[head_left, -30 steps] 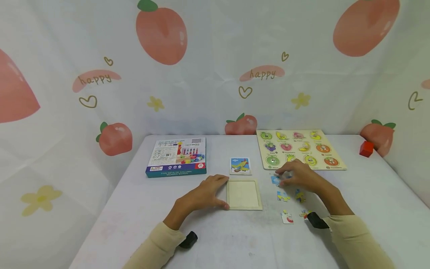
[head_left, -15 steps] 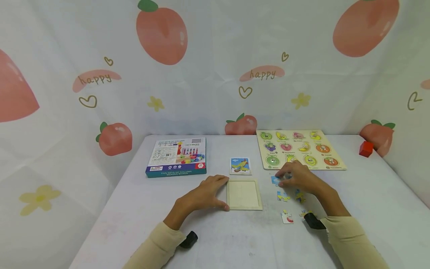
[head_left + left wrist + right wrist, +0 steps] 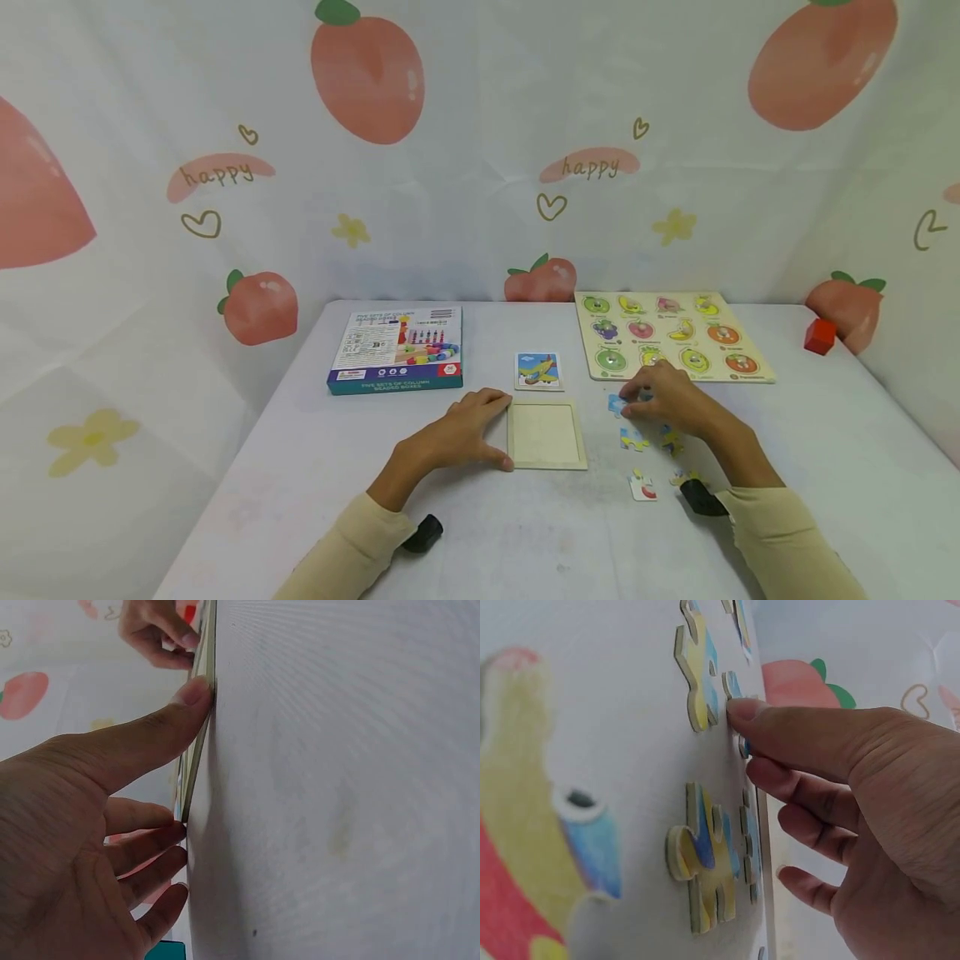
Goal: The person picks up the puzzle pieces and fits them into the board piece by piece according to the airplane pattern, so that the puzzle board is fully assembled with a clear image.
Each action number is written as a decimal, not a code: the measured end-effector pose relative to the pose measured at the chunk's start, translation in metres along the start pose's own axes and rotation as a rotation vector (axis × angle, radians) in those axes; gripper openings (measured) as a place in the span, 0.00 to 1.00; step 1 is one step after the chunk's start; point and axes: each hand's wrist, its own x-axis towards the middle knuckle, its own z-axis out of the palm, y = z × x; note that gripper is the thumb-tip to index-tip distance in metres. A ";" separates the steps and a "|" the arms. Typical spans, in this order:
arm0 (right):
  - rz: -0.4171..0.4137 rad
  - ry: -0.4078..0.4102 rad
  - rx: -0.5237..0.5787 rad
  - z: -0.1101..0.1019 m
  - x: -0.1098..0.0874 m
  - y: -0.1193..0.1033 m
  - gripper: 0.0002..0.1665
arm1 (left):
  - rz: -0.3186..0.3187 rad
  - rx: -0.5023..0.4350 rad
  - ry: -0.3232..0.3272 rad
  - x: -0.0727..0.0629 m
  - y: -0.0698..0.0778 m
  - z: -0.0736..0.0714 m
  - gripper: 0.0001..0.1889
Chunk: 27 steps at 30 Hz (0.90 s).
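My left hand (image 3: 459, 433) lies along the left side of the pale wooden puzzle tray (image 3: 547, 464). Its thumb touches the near corner and its fingertips the far part of that edge; the left wrist view shows them against the tray's rim (image 3: 196, 761). With thumb and index finger, my right hand (image 3: 667, 402) pinches a light-blue jigsaw piece (image 3: 616, 405), mostly covered by the thumb in the right wrist view. Around it lie several more pieces, among them a yellow-and-blue one (image 3: 633, 440), a plane-patterned one (image 3: 714, 862) and a white-and-red one (image 3: 642, 486).
Behind the tray lies a square airplane picture (image 3: 537, 370). A fruit peg board (image 3: 667, 333) is at the back right, a boxed bead set (image 3: 397, 350) at the back left. A red block (image 3: 820, 335) sits near the far right corner.
The right hand has shifted only slightly, its thumb and index finger closing in on the light-blue piece. The left hand stays at the tray's edge.
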 end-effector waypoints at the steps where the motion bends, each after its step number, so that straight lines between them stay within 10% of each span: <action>1: -0.006 0.003 -0.006 0.000 0.000 0.000 0.15 | -0.001 -0.002 -0.001 0.000 0.000 0.000 0.53; 27: -0.182 -0.009 0.019 0.021 0.016 -0.039 0.11 | -0.003 0.032 -0.012 0.001 0.001 0.000 0.53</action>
